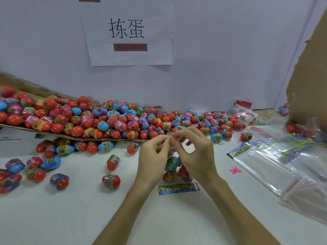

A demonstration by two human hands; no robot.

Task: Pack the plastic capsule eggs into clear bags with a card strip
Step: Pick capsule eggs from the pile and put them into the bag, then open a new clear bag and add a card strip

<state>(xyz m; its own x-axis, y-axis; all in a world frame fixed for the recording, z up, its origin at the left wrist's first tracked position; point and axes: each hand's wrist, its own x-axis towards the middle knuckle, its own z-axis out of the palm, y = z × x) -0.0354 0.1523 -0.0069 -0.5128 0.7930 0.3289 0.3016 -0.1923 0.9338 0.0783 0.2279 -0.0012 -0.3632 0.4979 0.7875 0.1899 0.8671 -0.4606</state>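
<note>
- Both hands are up at the mouth of the clear bag: the left hand and the right hand each have a fingertip grip pinched on its top edge, fingers meeting in the middle.
- The bag hangs below them, just over the white surface, with capsule eggs inside, one blue above a few red.
- The card strip sits at the bag's lower end; I cannot tell whether it is inside or lying just under it.
- My read: filling is done and this is the closing step.
- Next it calls for folding or sealing that edge evenly, with the bag supported so the eggs don't spill out.
- After that, a fresh one from the stack of empty bags to the right, and more from the egg heap behind.
</note>
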